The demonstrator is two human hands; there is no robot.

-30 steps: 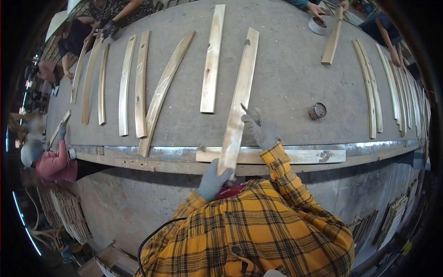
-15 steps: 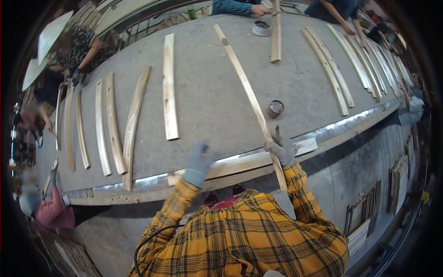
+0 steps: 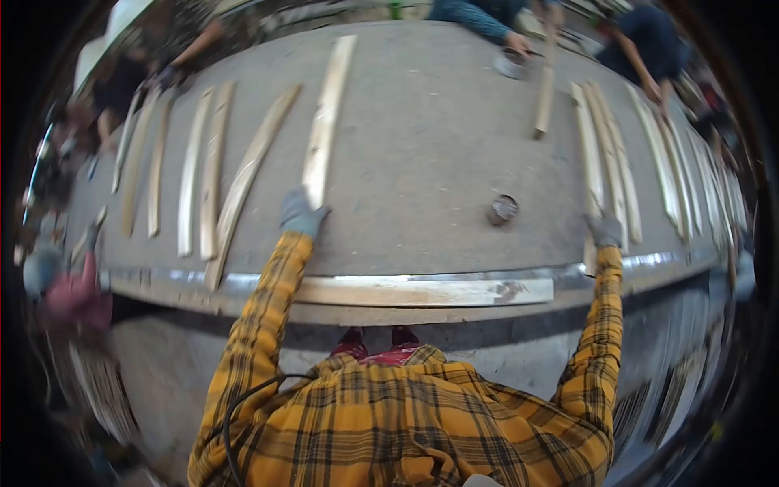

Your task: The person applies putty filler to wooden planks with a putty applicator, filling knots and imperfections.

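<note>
My left hand (image 3: 303, 213), in a grey glove, grips the near end of a pale wooden strip (image 3: 329, 122) that points away across the table. Far to the right, my gloved right hand (image 3: 604, 230) is closed on the near part of another wooden strip (image 3: 589, 150), which lies beside two similar strips. Blur hides whether a tool is also in the right hand. Between my arms, a wooden strip (image 3: 406, 292) lies lengthwise along the table's front edge. A small open can (image 3: 502, 210) with greyish contents stands left of my right hand.
The grey table (image 3: 406, 162) has a metal-faced front edge. Several wooden strips (image 3: 191, 174) lie at the left, and more (image 3: 677, 174) at the right. Across the table, a co-worker's hand (image 3: 517, 42) is by a white tub (image 3: 511, 63). Another person (image 3: 77, 296) stands at the left.
My right hand has moved right with its strip, setting it beside the two strips there. My left hand has reached forward from the front edge and taken hold of another strip. The view has shifted.
</note>
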